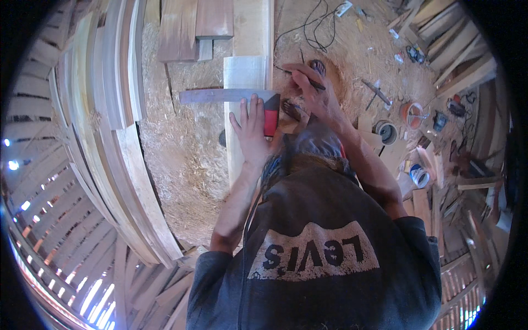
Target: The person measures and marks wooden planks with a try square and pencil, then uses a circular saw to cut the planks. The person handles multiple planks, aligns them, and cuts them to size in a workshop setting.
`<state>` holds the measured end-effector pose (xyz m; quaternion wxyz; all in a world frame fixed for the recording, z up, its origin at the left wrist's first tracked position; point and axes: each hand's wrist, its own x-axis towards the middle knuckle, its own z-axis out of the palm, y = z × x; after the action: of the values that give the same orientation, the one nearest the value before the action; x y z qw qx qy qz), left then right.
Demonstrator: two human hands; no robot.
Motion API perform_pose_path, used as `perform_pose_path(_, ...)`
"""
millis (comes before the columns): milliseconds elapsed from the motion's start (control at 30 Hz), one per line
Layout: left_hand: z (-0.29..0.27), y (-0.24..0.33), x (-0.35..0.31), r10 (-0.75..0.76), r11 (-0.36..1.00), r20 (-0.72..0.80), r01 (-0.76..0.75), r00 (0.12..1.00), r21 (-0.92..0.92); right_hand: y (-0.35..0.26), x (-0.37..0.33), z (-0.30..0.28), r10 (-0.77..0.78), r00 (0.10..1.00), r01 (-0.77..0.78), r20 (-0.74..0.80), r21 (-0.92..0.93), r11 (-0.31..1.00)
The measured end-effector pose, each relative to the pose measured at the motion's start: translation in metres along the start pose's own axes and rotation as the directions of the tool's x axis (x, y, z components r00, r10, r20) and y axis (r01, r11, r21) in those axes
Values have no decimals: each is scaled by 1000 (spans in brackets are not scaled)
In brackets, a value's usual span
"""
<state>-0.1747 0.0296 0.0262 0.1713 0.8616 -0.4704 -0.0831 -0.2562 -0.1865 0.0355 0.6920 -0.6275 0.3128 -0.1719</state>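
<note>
Grey metal forms the blade of the square [220,95], laid across a pale board [241,72]; its red-and-black stock [270,122] sits at the board's right edge, extending toward the worker. Left hand [252,129]: flat on the near side of the square, fingers slightly spread, the foremost tips resting on the blade; the thumb cannot be made out. Right hand [314,93]: to the right of the square, fingers pinching a slim dark marker [317,84] whose thin end points toward the board. Whether that end touches the wood cannot be told. Surroundings: brown planks [179,30] beyond the square, a stack of long timber [135,165] well to its left, shavings [187,143] between. Step in hand, judged from the pose: setting out a line across the board, with the square as guide. Next move, likewise judged: the left hand should keep the stock snug to the edge and the blade from slipping, while the right brings the marker to the blade and draws one light, steady stroke along it.
</note>
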Motion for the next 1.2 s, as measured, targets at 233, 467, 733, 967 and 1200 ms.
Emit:
perform_pose_path(233, -3, -2, 2, -36, 996, -4, 35, 999, -81, -23, 38, 21, -170, 906, 350, 388, -458, 817)
perform_pose_path(467, -1, -6, 1, -60, 992, -53, 54, 997, -112, -35, 71, 58, -71, 797, 543, 599, -662, 517)
perform_pose_path(733, -2, -9, -1, -105, 977, -36, 96, 994, -191, -25, 82, 88, -266, 793, 538, 548, -425, 728)
perform_pose_path(967, -11, -6, 1, -133, 976, -39, 124, 990, -176, -44, 53, 9, 317, 877, -4, 360, -655, 756)
perform_pose_path(1200, -9, 22, -25, -340, 856, -124, 252, 932, -452, -43, -16, 39, 359, 788, -292, 499, -210, 933)
